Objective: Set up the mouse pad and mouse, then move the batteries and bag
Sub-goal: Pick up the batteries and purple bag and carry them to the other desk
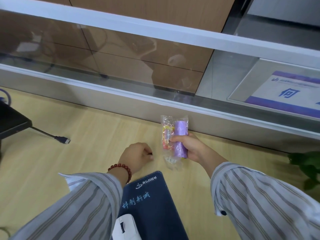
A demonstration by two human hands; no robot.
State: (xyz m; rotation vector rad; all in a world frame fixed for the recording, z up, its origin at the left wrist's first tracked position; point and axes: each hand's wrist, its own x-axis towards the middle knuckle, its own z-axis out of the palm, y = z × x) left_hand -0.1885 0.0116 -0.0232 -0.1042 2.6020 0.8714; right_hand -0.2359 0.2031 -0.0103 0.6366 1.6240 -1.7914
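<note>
Black cable plug (pixel 63 139) on desk (pixel 97 125); plant (pixel 306 165) at right.

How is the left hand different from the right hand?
The right hand is lifted and grips a clear bag; the left hand rests curled on the desk. The left wrist wears a red bead bracelet; the right wrist is bare. Both have striped sleeves.

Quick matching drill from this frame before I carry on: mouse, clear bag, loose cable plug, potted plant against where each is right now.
Things:
1. white mouse
2. clear bag
3. cable plug
4. green plant

Places:
A. gripped in the right hand
B. at the desk's right edge
C. on the dark blue mouse pad
D. on the desk, left of the left hand

Pairs: 1-C, 2-A, 3-D, 4-B
</note>
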